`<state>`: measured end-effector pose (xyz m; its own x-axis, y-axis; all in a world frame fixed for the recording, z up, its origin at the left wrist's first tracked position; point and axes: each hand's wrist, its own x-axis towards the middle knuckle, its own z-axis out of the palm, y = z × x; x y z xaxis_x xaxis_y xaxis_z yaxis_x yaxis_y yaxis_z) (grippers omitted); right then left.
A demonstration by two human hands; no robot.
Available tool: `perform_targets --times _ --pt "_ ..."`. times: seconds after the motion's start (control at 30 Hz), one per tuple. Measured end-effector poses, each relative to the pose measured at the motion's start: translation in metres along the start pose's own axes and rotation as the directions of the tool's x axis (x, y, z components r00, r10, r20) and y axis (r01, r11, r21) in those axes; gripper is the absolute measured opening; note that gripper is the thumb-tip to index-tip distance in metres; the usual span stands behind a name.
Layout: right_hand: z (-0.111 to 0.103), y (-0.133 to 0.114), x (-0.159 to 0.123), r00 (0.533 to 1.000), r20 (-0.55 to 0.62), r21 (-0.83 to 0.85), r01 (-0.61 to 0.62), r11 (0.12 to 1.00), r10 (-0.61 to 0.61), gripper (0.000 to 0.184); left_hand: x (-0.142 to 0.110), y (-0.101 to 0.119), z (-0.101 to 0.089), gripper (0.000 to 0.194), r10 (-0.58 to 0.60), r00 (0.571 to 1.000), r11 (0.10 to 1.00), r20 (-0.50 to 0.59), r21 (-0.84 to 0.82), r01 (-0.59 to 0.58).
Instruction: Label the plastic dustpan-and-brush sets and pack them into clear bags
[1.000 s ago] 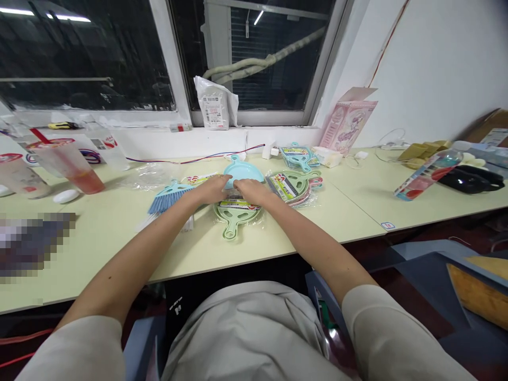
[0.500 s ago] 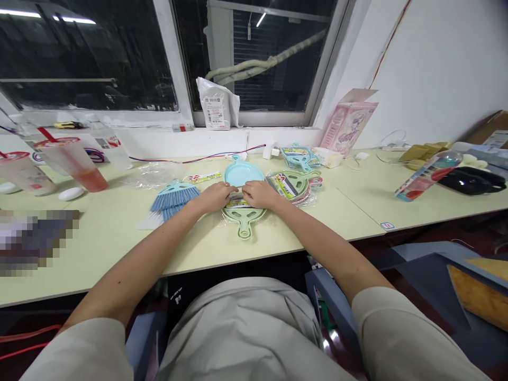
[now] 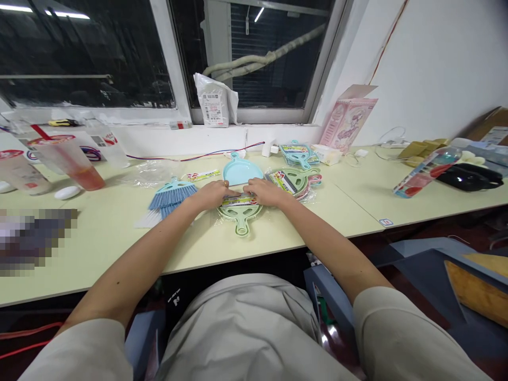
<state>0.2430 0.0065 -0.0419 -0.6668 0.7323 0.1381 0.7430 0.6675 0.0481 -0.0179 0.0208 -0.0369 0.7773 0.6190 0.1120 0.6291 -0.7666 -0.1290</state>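
A green dustpan and brush set (image 3: 241, 212) lies in clear plastic packaging in front of me, handle towards my body, with a printed label (image 3: 240, 200) across it. My left hand (image 3: 212, 194) has its fingers closed on the left side of this packaging at the far edge. On the right side my right hand (image 3: 268, 191) grips the same packaging, fingers bent. Just beyond them lies a light-blue dustpan (image 3: 242, 172). Left of my left hand is a hand brush (image 3: 173, 194) with blue bristles. The exact fingertip contact is partly hidden.
More packaged sets, one green (image 3: 296, 180) and one blue (image 3: 299, 154), lie to the right. Crumpled clear plastic (image 3: 153, 173) and a loose label card (image 3: 202, 175) are at the back left. Drink cups (image 3: 73, 164) stand left; a bottle (image 3: 426, 172) leans at right.
My hands have moved slightly apart along the packaging, and more of the label shows between them. The view has shifted a little; the dustpans and brush lie where they were.
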Motion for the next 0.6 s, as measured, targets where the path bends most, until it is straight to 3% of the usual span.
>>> perform_targets --times 0.2,0.3,0.47,0.6 --pt "0.0 0.002 0.003 0.997 0.028 0.078 0.07 0.995 -0.073 0.02 0.001 -0.004 -0.001 0.067 0.138 0.99 0.986 -0.017 -0.096 -0.139" --pt "-0.002 0.0 0.004 0.999 0.037 0.091 0.035 0.995 -0.039 0.024 -0.001 0.002 -0.007 0.058 0.114 0.993 0.982 -0.015 -0.152 -0.115" --pt "-0.006 -0.012 0.005 0.994 0.073 0.015 -0.087 0.996 0.086 0.025 -0.001 0.02 -0.014 0.037 0.132 0.988 0.986 -0.079 -0.092 -0.139" --pt "-0.008 -0.02 0.001 0.993 0.06 -0.036 -0.102 0.994 0.104 0.028 0.0 0.031 -0.013 0.03 0.057 0.997 0.988 -0.059 -0.143 -0.065"
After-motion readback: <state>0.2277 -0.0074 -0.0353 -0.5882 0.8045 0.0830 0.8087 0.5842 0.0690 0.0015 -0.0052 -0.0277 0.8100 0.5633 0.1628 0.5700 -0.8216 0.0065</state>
